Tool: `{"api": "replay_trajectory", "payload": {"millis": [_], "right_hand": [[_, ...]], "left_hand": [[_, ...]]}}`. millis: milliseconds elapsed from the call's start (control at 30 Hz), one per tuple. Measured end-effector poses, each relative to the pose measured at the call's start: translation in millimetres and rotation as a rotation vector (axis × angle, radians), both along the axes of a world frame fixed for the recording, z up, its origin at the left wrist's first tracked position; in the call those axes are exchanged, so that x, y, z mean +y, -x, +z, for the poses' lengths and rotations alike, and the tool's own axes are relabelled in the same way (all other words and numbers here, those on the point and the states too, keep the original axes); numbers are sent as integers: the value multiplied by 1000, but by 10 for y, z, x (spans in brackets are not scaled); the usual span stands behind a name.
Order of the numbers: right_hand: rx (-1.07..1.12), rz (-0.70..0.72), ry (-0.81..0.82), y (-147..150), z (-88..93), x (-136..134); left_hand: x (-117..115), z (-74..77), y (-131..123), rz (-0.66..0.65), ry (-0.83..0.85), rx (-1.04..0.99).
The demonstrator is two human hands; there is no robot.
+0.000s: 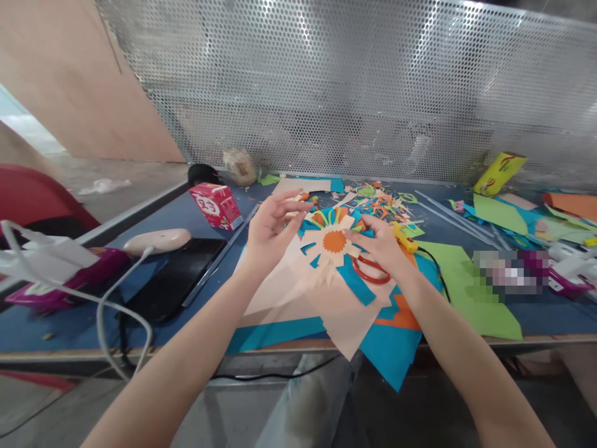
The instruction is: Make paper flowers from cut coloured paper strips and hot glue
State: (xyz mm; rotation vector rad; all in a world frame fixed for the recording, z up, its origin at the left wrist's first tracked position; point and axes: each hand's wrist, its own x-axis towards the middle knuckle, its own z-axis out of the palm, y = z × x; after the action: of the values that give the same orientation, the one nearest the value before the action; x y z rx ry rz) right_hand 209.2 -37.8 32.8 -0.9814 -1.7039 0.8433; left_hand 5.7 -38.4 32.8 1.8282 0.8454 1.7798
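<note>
A layered paper flower (pixel 321 240) with an orange scalloped centre, pale peach petals and blue and green paper loops lies over the sheets in front of me. My right hand (pixel 383 244) grips its right side, thumb and fingers closed on the petals. To the left of the flower, my left hand (pixel 273 229) is raised with its fingers apart and nothing in it. Red-handled scissors (pixel 373 280) lie below my right hand, their blades hidden. Beside that hand is a yellow tool with a black cord (pixel 405 238), perhaps a glue gun, partly covered.
Peach, blue and orange paper sheets (pixel 275 292) lie beneath the flower, with a green sheet (pixel 485 298) to the right. Colourful paper scraps (pixel 385 202) litter the back. A black phone (pixel 175 280), red box (pixel 216 206) and white cables stand left. A perforated metal screen (pixel 326 93) rises behind.
</note>
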Motion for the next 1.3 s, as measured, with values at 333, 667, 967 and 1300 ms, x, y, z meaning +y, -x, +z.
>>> {"api": "replay_trajectory", "payload": {"millis": [333,667,967,1300], "right_hand": [[44,27,27,-4,34,-11],[35,8,40,-15,34,-18],[8,-17,23,-9,68,-50],[-42,4,-52,-2,57,-57]], "left_hand": [[-42,-35,49,32,-192,197],[-101,-27,46,303,-324,522],[-17,-34,110,410,-460,703],[-19,-32,121,409,-496,763]]}}
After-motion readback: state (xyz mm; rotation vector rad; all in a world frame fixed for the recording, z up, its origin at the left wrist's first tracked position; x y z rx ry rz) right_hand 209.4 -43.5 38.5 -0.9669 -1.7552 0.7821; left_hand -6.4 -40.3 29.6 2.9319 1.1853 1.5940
